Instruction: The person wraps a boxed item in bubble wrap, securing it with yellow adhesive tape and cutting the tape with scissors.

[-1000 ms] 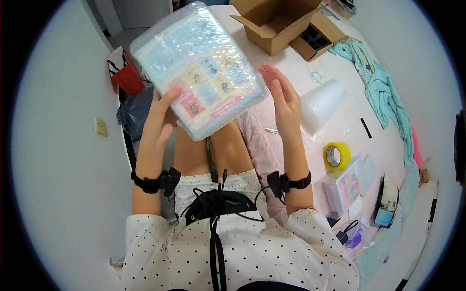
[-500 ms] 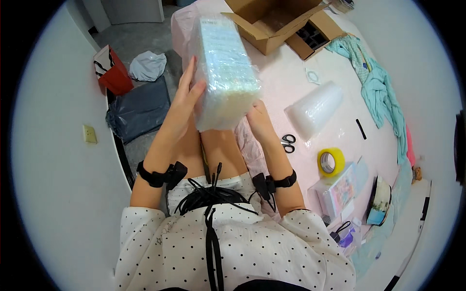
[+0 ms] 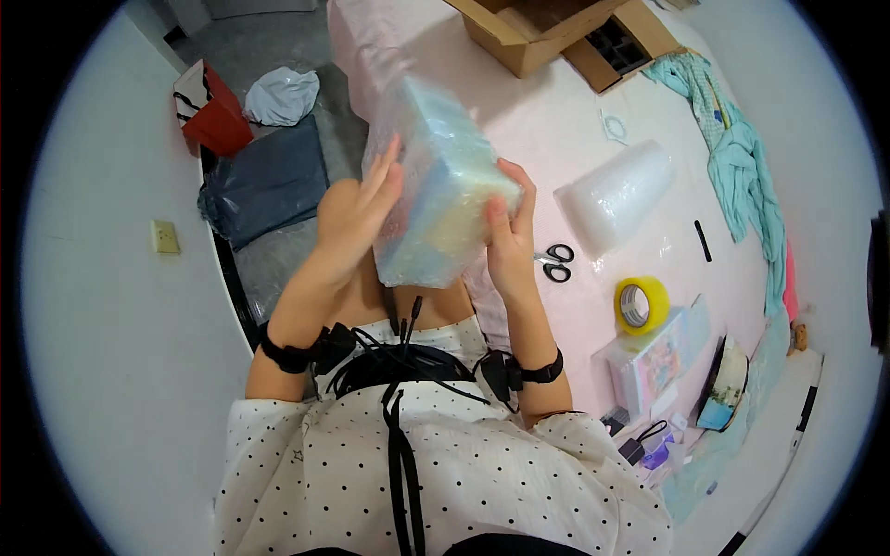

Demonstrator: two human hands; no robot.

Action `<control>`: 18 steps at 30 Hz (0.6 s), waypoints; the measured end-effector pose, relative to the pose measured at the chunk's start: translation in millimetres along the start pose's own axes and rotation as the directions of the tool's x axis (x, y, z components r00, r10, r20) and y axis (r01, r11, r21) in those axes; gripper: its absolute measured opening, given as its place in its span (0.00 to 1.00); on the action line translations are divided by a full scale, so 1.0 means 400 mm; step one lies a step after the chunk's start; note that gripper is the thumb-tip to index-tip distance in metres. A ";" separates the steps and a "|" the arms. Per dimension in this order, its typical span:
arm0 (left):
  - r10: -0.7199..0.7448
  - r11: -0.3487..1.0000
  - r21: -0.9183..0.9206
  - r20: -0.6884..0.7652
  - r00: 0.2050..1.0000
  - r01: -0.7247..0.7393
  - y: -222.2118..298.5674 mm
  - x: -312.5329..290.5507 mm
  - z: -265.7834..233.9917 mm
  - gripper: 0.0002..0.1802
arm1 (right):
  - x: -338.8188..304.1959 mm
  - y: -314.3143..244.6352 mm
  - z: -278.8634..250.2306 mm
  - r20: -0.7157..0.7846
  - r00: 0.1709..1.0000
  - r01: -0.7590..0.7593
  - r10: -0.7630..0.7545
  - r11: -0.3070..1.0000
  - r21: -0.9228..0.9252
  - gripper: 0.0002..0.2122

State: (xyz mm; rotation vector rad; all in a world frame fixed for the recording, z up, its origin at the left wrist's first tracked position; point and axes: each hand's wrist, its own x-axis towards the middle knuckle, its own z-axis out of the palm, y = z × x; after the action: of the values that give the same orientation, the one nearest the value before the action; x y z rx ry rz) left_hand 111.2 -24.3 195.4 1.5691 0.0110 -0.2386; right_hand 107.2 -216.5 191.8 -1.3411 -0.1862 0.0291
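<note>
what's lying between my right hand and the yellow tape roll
In the head view, the black-handled scissors lie between your right hand and the yellow tape roll.

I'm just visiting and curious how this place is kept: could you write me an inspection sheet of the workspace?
Surface: broad pale pink cloth, with things spread over it.
Job's things: block-shaped package in clear bubble wrap, held tilted.
Clutter: black-handled scissors, yellow ring-shaped tape roll, translucent bubble-wrap roll and open brown cardboard box, all on the cloth.
Hands: right hand grips the package's right side; left hand lies open along its left side.
Cables: thin black cables bunched at the waist.
Surroundings: off-white wall at left; dark grey plastic bag and red-and-white carrier bag beyond the cloth's left edge.
</note>
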 end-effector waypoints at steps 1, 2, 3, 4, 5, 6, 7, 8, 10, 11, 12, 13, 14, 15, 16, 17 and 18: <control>-0.041 0.994 -0.105 -0.142 0.989 0.026 -0.014 -0.005 0.000 0.39 | -0.004 -0.001 -0.005 -0.031 0.999 -0.016 0.021 0.991 0.136 0.23; -0.097 0.977 -0.211 -0.275 0.957 0.038 -0.037 -0.011 0.001 0.37 | -0.009 0.000 -0.010 -0.061 0.997 -0.025 0.043 0.962 0.270 0.23; -0.161 0.949 -0.313 -0.392 0.906 0.032 -0.057 -0.014 -0.003 0.36 | -0.012 -0.002 -0.014 -0.090 0.995 -0.015 0.045 0.952 0.306 0.23; -0.207 0.875 -0.484 -0.321 0.924 0.027 -0.075 -0.017 -0.018 0.37 | -0.014 -0.002 -0.014 -0.114 0.992 -0.005 0.047 0.939 0.345 0.23; -0.211 0.766 -0.641 -0.172 0.962 0.053 -0.087 -0.020 -0.017 0.37 | -0.015 -0.002 -0.015 -0.138 0.989 0.006 0.051 0.924 0.382 0.22; -0.190 0.633 -0.768 -0.032 0.981 0.098 -0.090 -0.029 -0.016 0.36 | -0.014 0.004 -0.013 -0.121 0.991 0.001 0.054 0.911 0.412 0.23; -0.143 0.480 -0.862 0.102 0.984 0.160 -0.093 -0.033 -0.016 0.36 | -0.010 0.012 -0.012 -0.103 0.993 -0.005 0.056 0.897 0.441 0.24; -0.105 0.341 -0.921 0.159 0.982 0.186 -0.112 -0.031 -0.015 0.34 | -0.006 0.018 -0.013 -0.084 0.995 -0.012 0.059 0.882 0.471 0.25; -0.119 0.382 -0.912 0.115 0.986 0.152 -0.122 -0.025 -0.024 0.33 | 0.006 0.026 -0.017 -0.081 0.994 -0.049 0.078 0.947 0.317 0.27; -0.125 0.402 -0.906 0.091 0.988 0.135 -0.125 -0.024 -0.029 0.33 | 0.009 0.029 -0.021 -0.079 0.993 -0.067 0.088 0.969 0.238 0.28; -0.127 0.494 -0.867 0.001 0.992 0.065 -0.130 -0.022 -0.035 0.33 | 0.012 0.030 -0.030 -0.079 0.993 -0.069 0.090 0.970 0.232 0.28; -0.120 0.581 -0.814 -0.089 0.989 -0.003 -0.134 -0.020 -0.040 0.34 | 0.014 0.030 -0.043 -0.079 0.993 -0.072 0.092 0.971 0.228 0.29; -0.104 0.662 -0.747 -0.178 0.978 -0.066 -0.134 -0.020 -0.045 0.34 | 0.016 0.032 -0.045 -0.078 0.993 -0.074 0.094 0.972 0.224 0.29; -0.067 0.710 -0.695 -0.220 0.973 -0.108 -0.130 -0.021 -0.042 0.36 | 0.016 0.034 -0.036 -0.055 0.993 -0.095 0.108 0.973 0.209 0.30; -0.027 0.755 -0.639 -0.258 0.966 -0.149 -0.124 -0.024 -0.033 0.38 | 0.016 0.035 -0.022 -0.033 0.992 -0.115 0.123 0.974 0.194 0.30; 0.015 0.794 -0.578 -0.292 0.956 -0.189 -0.119 -0.027 -0.025 0.40 | 0.016 0.039 -0.010 -0.010 0.990 -0.134 0.138 0.975 0.179 0.30; 0.038 0.821 -0.531 -0.318 0.947 -0.211 -0.118 -0.029 -0.014 0.41 | 0.021 0.051 -0.003 -0.054 0.991 -0.115 0.124 0.982 0.151 0.30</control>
State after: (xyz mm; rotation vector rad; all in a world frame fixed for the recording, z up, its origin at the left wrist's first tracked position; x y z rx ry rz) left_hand 93.3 -16.4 150.4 0.9937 0.1950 0.1068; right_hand 117.6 -212.0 172.6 -1.2027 -0.0488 0.1003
